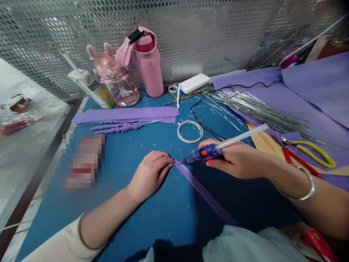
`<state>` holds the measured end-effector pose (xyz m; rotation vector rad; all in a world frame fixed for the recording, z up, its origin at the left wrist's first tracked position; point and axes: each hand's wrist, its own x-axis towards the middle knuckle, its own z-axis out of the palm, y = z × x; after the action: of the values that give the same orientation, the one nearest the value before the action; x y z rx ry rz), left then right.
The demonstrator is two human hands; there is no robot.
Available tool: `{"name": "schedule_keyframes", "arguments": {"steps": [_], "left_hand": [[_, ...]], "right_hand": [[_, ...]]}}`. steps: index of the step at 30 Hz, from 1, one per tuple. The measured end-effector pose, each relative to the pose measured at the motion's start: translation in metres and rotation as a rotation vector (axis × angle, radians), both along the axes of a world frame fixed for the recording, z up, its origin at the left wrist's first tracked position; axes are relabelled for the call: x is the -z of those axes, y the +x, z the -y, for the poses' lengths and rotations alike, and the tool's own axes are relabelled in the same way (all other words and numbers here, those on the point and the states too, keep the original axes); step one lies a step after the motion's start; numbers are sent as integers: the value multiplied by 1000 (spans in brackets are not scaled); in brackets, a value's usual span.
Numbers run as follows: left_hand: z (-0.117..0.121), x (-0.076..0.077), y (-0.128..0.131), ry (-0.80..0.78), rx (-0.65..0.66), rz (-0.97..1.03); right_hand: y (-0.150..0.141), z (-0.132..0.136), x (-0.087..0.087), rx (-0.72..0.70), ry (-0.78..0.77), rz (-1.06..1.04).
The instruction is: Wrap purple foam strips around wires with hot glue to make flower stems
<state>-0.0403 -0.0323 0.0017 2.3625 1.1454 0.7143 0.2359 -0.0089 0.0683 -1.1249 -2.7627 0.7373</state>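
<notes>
My left hand [152, 173] pinches the far end of a purple paper strip [203, 188], which runs over the blue table [122, 225] toward my body. In my right hand [240, 160] is a blue hot glue gun [200, 154], its nozzle at the pinched end of the strip. A translucent glue stick [242, 136] juts from the back of the gun, and a red light glows on it. Purple fuzzy flower stems [117, 126] lie beyond my left hand, beside a stack of purple strips [125, 115].
A roll of tape [190, 131] and a white power bank [194, 83] lie ahead. Thin wires [261, 107] and yellow-and-red-handled scissors [313, 153] rest on purple sheets [316, 83] at right. Two bottles, one a pink flask [149, 69], and a drink carton [91, 87] stand by the mesh [191, 36].
</notes>
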Motion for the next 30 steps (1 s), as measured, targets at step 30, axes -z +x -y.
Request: {"name": "schedule_keyframes", "arguments": {"steps": [30], "left_hand": [[-8,10,-7,-270,-505,756]], "right_hand": [[31,-21,-14,57,113,-132]]}}
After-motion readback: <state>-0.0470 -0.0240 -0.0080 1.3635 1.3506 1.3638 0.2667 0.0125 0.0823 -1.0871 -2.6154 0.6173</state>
